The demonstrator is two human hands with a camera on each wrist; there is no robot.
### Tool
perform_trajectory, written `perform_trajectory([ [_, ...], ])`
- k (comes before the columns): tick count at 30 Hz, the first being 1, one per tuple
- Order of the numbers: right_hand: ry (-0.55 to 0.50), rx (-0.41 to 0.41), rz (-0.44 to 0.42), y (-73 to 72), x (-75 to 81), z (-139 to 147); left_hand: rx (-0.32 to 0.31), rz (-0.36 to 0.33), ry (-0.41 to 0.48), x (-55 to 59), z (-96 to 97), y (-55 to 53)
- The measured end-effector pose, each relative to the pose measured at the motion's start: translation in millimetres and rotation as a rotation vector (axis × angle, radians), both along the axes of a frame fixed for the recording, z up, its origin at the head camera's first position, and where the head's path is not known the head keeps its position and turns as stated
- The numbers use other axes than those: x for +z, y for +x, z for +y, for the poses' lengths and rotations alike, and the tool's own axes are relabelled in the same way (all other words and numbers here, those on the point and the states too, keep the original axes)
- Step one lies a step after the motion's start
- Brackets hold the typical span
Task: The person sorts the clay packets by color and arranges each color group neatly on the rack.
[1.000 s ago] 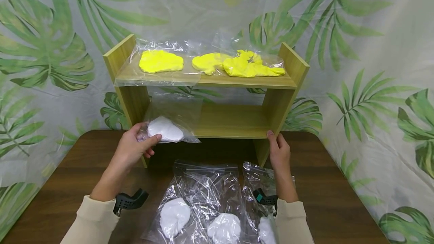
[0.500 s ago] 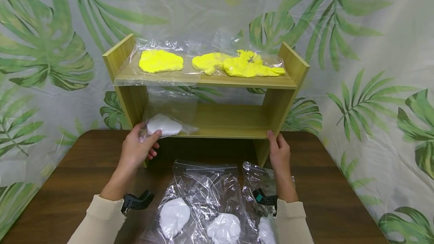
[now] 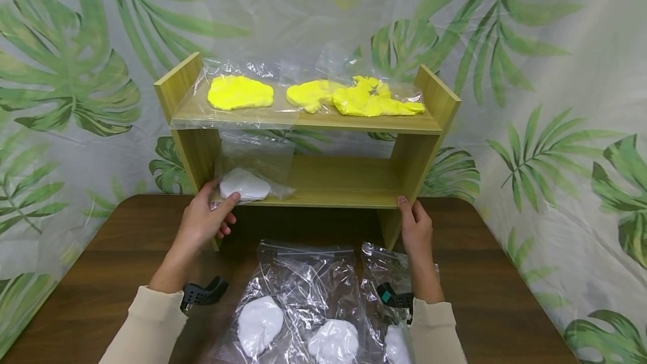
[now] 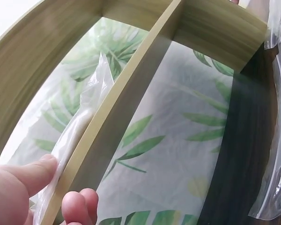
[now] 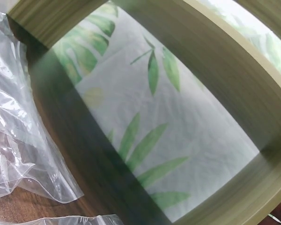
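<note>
A clear plastic bag with a flattened white clay-like lump [image 3: 246, 184] lies at the left end of the middle board of a wooden shelf [image 3: 349, 181]. My left hand [image 3: 201, 219] pinches the bag's near left corner, thumb on top of the plastic [image 4: 86, 105]. In the left wrist view, its other fingers [image 4: 79, 206] show below the board's front edge. At the other end, my right hand [image 3: 417, 229] grips the shelf's right side panel, thumb on its front edge. Only a bit of that hand shows in the right wrist view.
Bags with yellow clay-like lumps [image 3: 240, 93] lie along the top board. On the dark wooden table [image 3: 485, 285], in front of the shelf, more zip bags [image 3: 313, 274] hold white lumps [image 3: 260, 324]. A leaf-print cloth [image 3: 556, 44] hangs behind.
My left hand has moved slightly right and inward, bringing the bag of white clay-like stuff from the shelf's front edge back onto the middle board. The right hand stays in place.
</note>
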State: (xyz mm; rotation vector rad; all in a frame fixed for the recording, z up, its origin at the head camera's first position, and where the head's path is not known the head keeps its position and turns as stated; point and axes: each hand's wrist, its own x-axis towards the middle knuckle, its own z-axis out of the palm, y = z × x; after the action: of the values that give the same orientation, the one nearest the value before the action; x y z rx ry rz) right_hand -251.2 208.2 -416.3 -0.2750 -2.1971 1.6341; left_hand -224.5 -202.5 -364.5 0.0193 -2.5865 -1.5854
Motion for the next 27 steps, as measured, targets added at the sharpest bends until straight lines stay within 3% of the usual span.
perform_trajectory([
  [12, -0.003, 0.004, -0.001, 1.0, 1.0, -3, 0.035, 0.047, -0.011, -1.6, 2.9, 17.6],
  [27, -0.029, 0.022, 0.008, 0.3, 0.2, -1, 0.159, 0.203, -0.122, 3.0, 3.9, 53.0],
])
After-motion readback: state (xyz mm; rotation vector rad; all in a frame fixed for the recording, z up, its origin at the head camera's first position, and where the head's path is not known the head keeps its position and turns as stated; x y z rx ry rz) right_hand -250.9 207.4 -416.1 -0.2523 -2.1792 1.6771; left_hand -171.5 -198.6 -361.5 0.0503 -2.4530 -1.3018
